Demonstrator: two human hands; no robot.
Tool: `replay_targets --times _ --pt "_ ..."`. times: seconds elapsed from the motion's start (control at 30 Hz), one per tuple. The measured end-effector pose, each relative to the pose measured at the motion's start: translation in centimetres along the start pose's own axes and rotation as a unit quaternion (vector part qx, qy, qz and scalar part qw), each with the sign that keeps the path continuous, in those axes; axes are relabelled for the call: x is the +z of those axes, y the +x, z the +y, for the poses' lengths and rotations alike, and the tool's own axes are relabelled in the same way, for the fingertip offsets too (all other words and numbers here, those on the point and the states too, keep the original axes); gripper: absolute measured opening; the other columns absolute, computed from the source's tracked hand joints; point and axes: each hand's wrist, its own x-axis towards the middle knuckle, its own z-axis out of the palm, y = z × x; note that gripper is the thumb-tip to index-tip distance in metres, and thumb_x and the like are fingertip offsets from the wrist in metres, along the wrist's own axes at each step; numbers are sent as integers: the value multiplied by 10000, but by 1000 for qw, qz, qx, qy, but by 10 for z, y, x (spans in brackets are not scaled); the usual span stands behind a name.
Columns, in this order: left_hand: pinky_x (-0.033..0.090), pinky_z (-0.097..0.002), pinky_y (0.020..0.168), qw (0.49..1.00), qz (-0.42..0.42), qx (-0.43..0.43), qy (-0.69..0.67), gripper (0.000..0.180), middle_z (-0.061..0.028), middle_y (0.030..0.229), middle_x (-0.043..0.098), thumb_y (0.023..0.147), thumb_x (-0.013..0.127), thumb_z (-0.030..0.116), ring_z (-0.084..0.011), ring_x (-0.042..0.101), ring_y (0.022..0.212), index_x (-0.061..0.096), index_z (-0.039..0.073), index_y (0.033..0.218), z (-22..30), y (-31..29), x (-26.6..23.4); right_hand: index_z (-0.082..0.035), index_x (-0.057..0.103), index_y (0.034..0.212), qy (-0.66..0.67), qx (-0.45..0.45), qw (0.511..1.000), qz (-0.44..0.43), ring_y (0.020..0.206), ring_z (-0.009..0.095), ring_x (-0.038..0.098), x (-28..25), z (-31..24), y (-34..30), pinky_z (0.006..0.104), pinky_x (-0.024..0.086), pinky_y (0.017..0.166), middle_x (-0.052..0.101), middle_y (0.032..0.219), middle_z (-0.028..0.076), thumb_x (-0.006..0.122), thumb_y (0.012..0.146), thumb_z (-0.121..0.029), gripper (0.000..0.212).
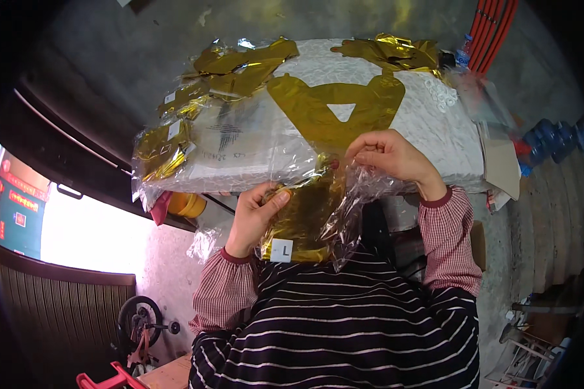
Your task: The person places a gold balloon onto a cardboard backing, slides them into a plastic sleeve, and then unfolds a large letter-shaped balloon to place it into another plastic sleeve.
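Observation:
My left hand (256, 217) is closed on the left edge of a folded gold foil piece (298, 217), which hangs in front of my body at the table's near edge. A white label (281, 250) sits at its lower left corner. Clear plastic film (350, 211) lies around the foil's right side. At the upper right of the foil, my right hand (392, 155) pinches the top of that film. Just beyond my hands, a flat gold foil balloon (337, 129) with a triangular hole lies spread on the table.
The table (435, 142) has a white patterned cover. Packed gold foil pieces (165, 146) and a large clear plastic bag (233, 142) lie on its left side. More gold foil (396, 53) rests at the far right, near small white rings (442, 94).

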Motion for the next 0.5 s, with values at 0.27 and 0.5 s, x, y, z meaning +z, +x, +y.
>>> replay_targets --times 0.27,0.5 --pt "483 -259 680 978 37 18 -206 286 -85 917 629 940 462 225 -129 596 779 593 -26 975 3 -1 0 19 533 1094 -40 -35 995 87 667 60 545 10 -6 -8 192 438 615 615 766 16 611 820 -66 296" --pt "467 -251 675 975 58 37 -210 275 -55 852 612 942 454 247 -119 574 740 580 3 955 0 -1 -12 18 584 1002 40 -61 981 182 716 82 584 0 -12 -11 203 463 621 627 785 36 588 835 -38 176"
